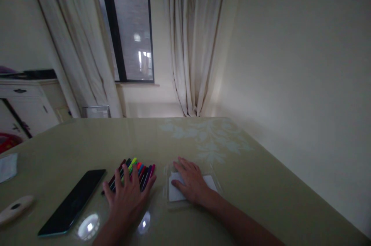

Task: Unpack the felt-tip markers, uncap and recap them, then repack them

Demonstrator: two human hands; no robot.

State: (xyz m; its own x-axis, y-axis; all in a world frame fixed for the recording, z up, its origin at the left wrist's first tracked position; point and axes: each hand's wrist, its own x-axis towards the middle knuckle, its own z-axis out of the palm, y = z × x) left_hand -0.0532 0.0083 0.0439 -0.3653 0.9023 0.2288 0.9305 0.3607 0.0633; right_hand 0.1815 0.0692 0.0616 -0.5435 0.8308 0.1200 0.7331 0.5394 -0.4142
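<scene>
My left hand [126, 195] is spread over a row of coloured marker pens [147, 174] lying side by side on the table. Its fingers are apart and cover parts of several pens; whether they press on them I cannot tell. My right hand [191, 180] lies with fingers stretched over a clear plastic case [179, 204] that has a white sheet [176, 192] in it. The palm hides the middle of the sheet. Neither hand is wrapped round anything.
A black tablet or large phone [74, 201] lies left of the pens. Farther left are a white oblong object [17, 208] and a pale folded item [8, 166]. The table [261, 199] runs along a plain wall at right. Curtains and a window stand behind.
</scene>
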